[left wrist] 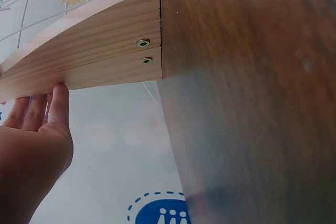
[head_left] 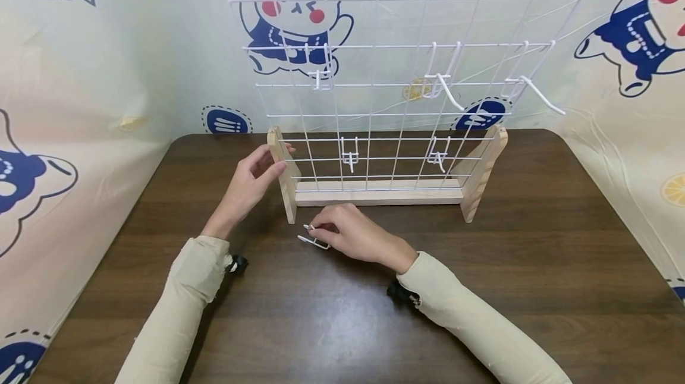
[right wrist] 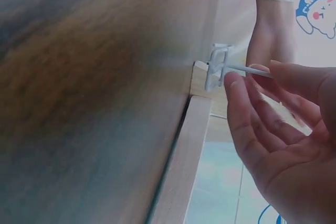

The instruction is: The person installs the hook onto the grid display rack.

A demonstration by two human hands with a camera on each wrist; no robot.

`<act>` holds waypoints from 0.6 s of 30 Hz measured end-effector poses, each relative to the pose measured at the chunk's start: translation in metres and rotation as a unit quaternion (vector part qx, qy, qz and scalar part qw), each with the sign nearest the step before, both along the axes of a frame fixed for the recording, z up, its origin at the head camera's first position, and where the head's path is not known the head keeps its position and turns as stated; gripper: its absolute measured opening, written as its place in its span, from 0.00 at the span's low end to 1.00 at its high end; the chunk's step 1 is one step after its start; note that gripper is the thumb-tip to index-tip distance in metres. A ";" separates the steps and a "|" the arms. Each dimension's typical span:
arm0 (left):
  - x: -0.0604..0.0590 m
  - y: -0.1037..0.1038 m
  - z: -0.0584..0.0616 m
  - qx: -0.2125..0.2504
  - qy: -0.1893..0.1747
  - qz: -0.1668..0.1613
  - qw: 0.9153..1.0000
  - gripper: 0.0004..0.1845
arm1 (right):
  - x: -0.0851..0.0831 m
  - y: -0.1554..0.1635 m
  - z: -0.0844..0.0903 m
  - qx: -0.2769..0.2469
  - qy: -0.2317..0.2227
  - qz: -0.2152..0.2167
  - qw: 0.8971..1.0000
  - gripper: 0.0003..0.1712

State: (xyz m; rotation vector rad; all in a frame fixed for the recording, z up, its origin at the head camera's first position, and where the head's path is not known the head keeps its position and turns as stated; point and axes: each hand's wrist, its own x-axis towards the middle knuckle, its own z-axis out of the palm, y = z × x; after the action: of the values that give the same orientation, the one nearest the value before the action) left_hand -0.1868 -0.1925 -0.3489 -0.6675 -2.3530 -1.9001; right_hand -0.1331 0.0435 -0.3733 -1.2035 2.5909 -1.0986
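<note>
A white wire grid rack (head_left: 369, 84) stands on a wooden base with two side panels. My left hand (head_left: 254, 176) grips the rack's left wooden side panel (left wrist: 100, 35); in the left wrist view the thumb lies on its outer face, with the other fingers partly hidden behind the edge. In front of the base, my right hand (head_left: 355, 232) pinches a white wire hook (head_left: 316, 242) between thumb and fingers. The right wrist view shows the hook's prong (right wrist: 247, 70) between the fingertips and its bracket (right wrist: 216, 67) pointing away from the hand.
Several white hooks hang on the grid, among them an upper middle hook (head_left: 443, 84), an upper right hook (head_left: 535, 90) and a lower left hook (head_left: 350, 155). Beneath everything is a dark wooden table (head_left: 332, 324). A cartoon-printed cloth (head_left: 160, 45) hangs behind it.
</note>
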 end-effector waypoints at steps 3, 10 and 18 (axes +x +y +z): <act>0.000 0.000 0.000 -0.005 -0.002 0.001 1.000 0.21 | 0.001 0.000 0.003 -0.012 0.003 -0.002 1.000 0.08; 0.000 -0.001 0.000 -0.011 -0.006 0.004 1.000 0.21 | 0.003 -0.001 0.008 -0.038 -0.003 -0.004 0.999 0.07; 0.000 0.000 0.000 -0.013 -0.002 0.006 1.000 0.21 | 0.009 -0.002 0.017 -0.086 0.000 -0.002 0.996 0.06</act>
State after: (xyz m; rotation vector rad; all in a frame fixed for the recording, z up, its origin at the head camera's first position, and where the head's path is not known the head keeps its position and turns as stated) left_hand -0.1867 -0.1927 -0.3488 -0.6505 -2.3817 -1.8717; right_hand -0.1245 0.0415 -0.3565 -1.2302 2.5450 -1.3457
